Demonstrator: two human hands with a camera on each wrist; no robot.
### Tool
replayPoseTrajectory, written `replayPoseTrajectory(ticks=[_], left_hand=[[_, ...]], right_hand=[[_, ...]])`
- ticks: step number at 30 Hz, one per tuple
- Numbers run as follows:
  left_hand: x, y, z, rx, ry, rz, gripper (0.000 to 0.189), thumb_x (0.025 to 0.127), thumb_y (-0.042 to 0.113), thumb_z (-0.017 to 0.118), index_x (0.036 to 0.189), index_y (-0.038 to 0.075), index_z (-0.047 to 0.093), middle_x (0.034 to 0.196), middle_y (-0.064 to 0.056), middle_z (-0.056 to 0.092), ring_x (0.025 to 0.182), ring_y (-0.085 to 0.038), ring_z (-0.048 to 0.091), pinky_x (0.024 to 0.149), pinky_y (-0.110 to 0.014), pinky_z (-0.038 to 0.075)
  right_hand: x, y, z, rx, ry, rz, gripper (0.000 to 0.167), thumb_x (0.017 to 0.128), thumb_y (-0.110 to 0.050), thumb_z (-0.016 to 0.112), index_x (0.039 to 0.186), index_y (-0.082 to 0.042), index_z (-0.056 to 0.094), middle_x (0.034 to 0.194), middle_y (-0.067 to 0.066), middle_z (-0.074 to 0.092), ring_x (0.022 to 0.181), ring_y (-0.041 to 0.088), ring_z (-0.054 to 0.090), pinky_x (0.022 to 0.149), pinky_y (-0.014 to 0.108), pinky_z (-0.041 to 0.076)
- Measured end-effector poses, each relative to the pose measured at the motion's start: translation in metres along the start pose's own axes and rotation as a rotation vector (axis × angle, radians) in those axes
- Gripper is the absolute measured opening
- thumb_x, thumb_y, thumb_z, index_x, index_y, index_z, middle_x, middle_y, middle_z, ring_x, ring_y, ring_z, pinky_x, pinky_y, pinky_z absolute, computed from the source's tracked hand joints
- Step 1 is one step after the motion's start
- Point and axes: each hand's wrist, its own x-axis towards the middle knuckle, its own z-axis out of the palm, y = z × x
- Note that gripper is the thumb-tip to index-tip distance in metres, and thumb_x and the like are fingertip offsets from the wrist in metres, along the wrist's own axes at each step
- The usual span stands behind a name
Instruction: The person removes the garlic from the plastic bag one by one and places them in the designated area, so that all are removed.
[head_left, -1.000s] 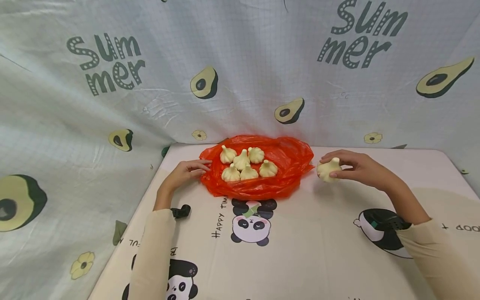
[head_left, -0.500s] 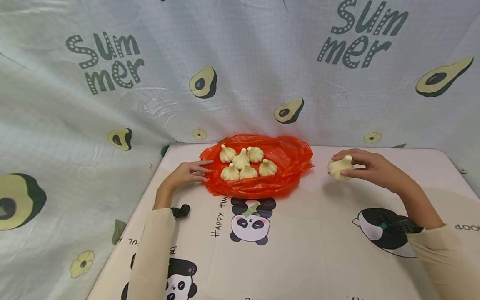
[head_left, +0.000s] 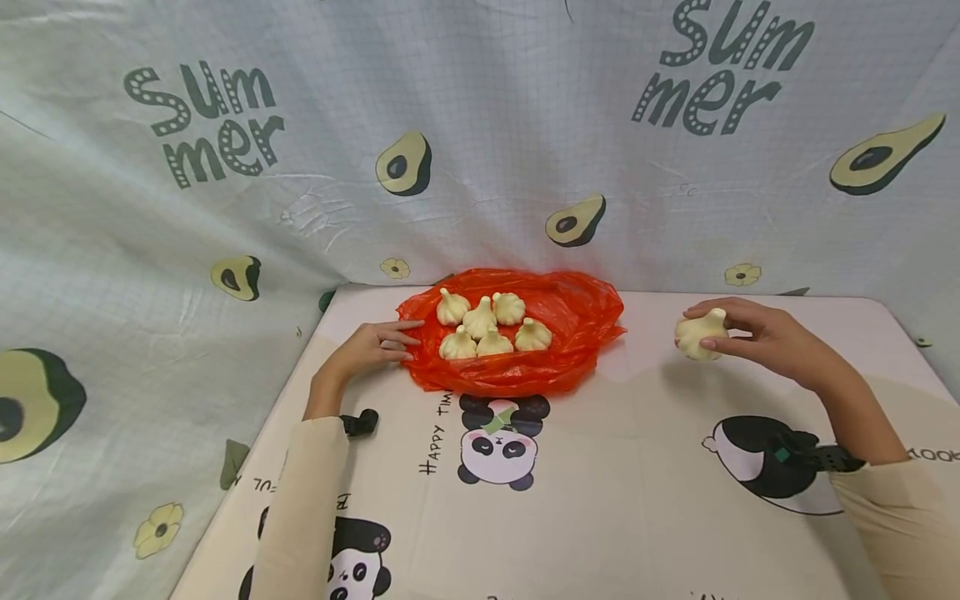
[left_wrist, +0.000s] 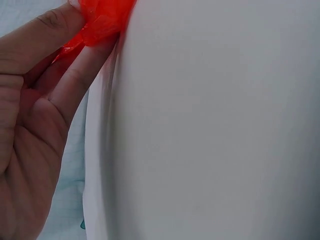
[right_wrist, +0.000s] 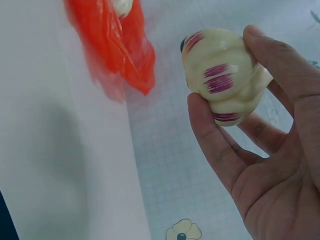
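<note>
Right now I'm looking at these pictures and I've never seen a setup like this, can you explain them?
There's no machine: the left grip and right grip are a person's bare hands. The wide picture comes from a head camera; the two close ones from wrist cameras. On the table sits an open red bag with six garlic bulbs showing inside. The left grip pinches the bag's edge; the right grip holds another bulb above the table, away from the bag.
</note>
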Motion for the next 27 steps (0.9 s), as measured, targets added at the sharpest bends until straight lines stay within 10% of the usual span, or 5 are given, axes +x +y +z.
replayPoseTrajectory(ticks=[16, 27], left_hand=[[0.000, 0.003, 0.002, 0.015, 0.005, -0.008, 0.025, 0.089, -0.001, 0.073, 0.114, -0.003, 0.075, 0.145, -0.016, 0.057, 0.140, -0.038, 0.046, 0.113, -0.054, 0.039], [-0.010, 0.042, -0.002, 0.023, -0.010, -0.009, 0.024, 0.090, -0.007, 0.068, 0.113, -0.012, 0.071, 0.144, -0.026, 0.054, 0.139, -0.044, 0.044, 0.112, -0.055, 0.038]], right_hand=[[-0.008, 0.001, -0.006, -0.009, 0.017, -0.026, 0.037, 0.096, -0.021, 0.073, 0.132, -0.023, 0.067, 0.128, -0.018, 0.062, 0.100, 0.003, 0.058, 0.077, 0.012, 0.047], [-0.004, 0.019, -0.012, -0.056, 0.073, -0.002, 0.042, 0.093, -0.018, 0.076, 0.134, -0.020, 0.066, 0.137, -0.012, 0.055, 0.104, -0.014, 0.051, 0.079, 0.004, 0.041]])
